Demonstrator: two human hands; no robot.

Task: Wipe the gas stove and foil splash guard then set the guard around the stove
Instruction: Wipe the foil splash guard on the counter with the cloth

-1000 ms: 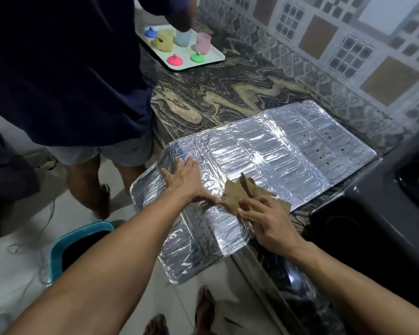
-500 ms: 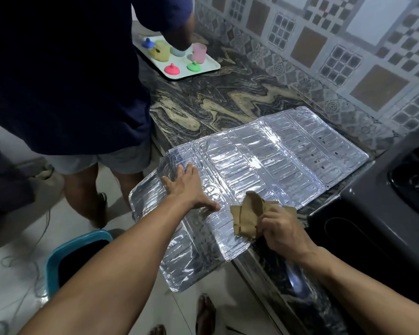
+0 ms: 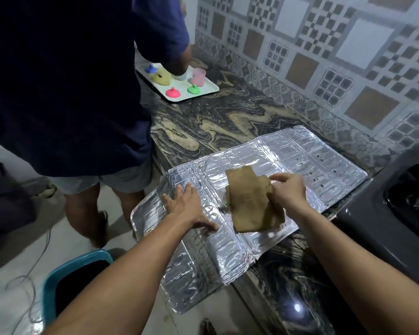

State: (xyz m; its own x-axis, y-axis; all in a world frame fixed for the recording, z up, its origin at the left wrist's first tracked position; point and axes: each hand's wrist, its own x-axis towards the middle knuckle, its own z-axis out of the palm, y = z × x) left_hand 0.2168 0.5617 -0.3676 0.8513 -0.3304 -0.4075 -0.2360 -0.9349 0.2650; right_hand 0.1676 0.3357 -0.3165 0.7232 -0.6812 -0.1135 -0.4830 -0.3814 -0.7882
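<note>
The silver foil splash guard (image 3: 307,163) lies unfolded flat on the marbled counter (image 3: 228,122), its near-left panel hanging over the counter's edge. My left hand (image 3: 186,209) presses flat on that left part with fingers spread. My right hand (image 3: 288,192) holds a brown cloth (image 3: 249,199) by its upper right edge, lifted above the foil so it hangs down. The dark gas stove (image 3: 385,218) stands at the right, partly cut off by the frame.
Another person in a dark shirt (image 3: 65,81) stands at the left by the counter, reaching to a white tray (image 3: 203,93) with coloured cups and lids. A teal bin (image 3: 58,276) sits on the floor below. A tiled wall (image 3: 324,56) backs the counter.
My right hand picked the cloth up off the foil's near edge and lifted it toward the middle, where it now hangs open. My left hand stayed pressed on the foil.
</note>
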